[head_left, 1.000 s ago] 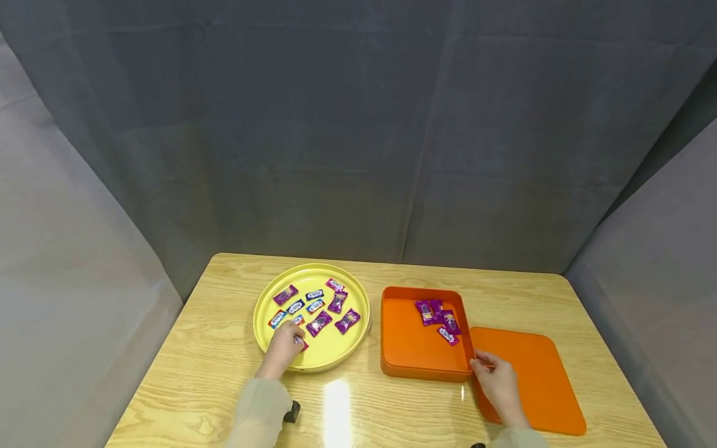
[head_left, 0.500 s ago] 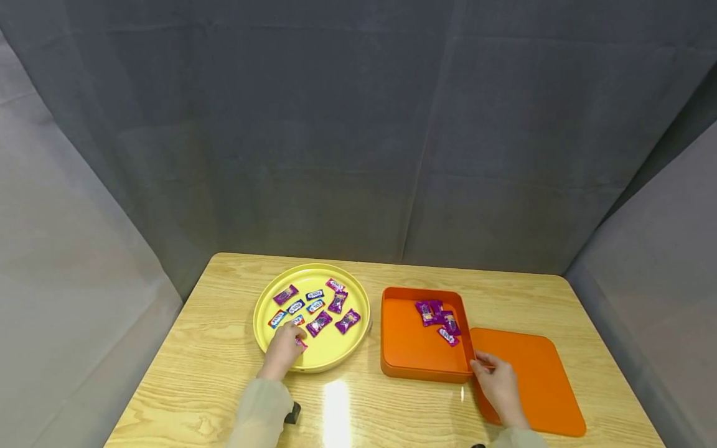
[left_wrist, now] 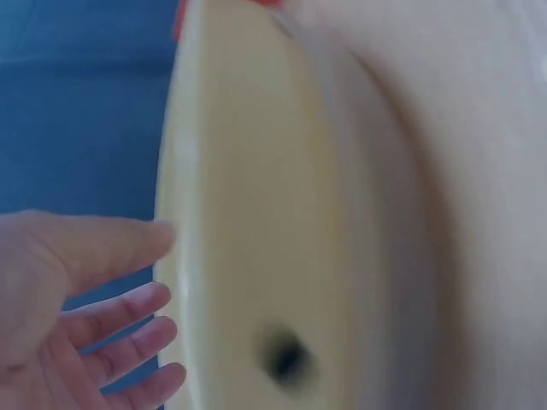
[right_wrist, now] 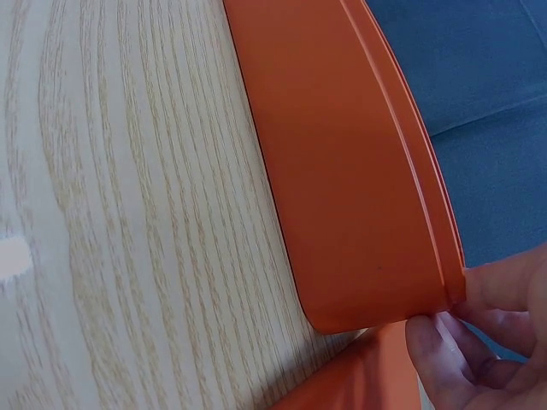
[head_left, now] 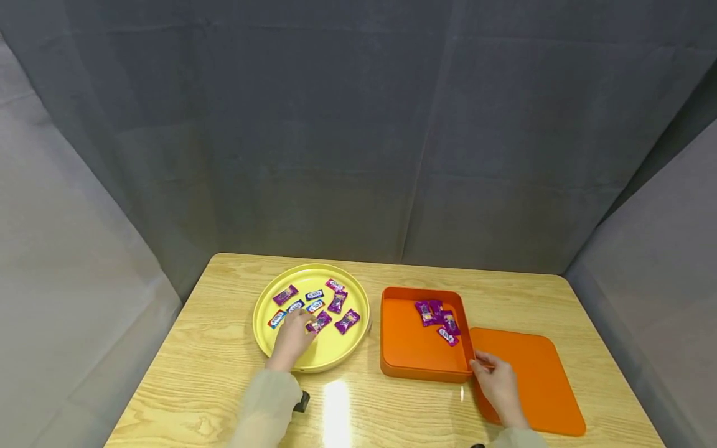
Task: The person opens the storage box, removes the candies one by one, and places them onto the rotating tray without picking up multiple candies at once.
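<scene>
My left hand [head_left: 293, 337] is over the front left of a round yellow tray [head_left: 336, 356], its fingertips right at a purple-wrapped candy [head_left: 320, 322]. In the left wrist view the thumb and several fingers [left_wrist: 141, 303] stand apart at the tray rim, with nothing seen between them. Several purple, red and blue wrapped candies lie on the tray; the hand covers part of it. My right hand [head_left: 496, 382] pinches the near right corner of an orange square box [head_left: 411, 371], thumb outside the wall. In the box lie several purple candies [head_left: 424, 312] and a pink one [head_left: 447, 336].
An orange lid [head_left: 538, 373] lies flat on the wooden table [head_left: 185, 373] to the right of the box, partly under my right hand. The tray stands left of the box, with a gap between them. Grey cloth [head_left: 336, 155] hangs behind and at both sides.
My left hand has moved up and right across the tray, from the pink candy towards the purple one. The pink candy is now out of sight. My right hand stays at the box corner.
</scene>
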A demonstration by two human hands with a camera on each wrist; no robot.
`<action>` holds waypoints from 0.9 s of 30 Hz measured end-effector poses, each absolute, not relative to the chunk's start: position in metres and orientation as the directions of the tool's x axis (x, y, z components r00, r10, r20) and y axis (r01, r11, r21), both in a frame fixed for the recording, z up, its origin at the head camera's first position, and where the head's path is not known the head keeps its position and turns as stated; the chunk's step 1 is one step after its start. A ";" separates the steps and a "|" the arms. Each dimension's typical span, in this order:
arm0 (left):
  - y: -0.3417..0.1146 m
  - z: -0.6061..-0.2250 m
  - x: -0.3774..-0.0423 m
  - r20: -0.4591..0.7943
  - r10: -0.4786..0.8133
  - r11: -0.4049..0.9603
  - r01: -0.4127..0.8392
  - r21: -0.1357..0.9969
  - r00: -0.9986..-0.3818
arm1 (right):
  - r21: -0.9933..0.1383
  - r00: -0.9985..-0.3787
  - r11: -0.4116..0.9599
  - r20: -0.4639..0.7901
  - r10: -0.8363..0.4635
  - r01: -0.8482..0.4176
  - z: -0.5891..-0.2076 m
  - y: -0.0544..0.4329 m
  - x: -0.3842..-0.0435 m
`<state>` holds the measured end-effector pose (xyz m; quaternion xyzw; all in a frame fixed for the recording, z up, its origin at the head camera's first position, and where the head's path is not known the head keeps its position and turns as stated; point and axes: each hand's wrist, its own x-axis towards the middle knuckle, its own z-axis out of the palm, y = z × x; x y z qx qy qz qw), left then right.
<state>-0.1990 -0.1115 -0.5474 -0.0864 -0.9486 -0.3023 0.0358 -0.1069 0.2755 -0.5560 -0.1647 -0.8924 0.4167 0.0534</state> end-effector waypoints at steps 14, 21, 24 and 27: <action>-0.013 -0.510 -0.241 0.157 0.341 0.720 0.365 0.591 -0.927 | -0.761 -0.940 0.600 -0.038 0.338 0.247 -0.558 0.278 -0.107; 0.041 -0.513 -0.252 0.050 0.403 0.729 0.354 0.586 -0.914 | -0.765 -0.941 0.594 -0.048 0.335 0.250 -0.556 0.276 -0.106; 0.058 -0.515 -0.255 0.003 0.425 0.738 0.349 0.578 -0.905 | -0.763 -0.940 0.596 -0.045 0.338 0.251 -0.554 0.276 -0.105; 0.072 -0.520 -0.256 -0.032 0.462 0.746 0.369 0.555 -0.886 | -0.760 -0.940 0.600 -0.039 0.339 0.248 -0.554 0.275 -0.105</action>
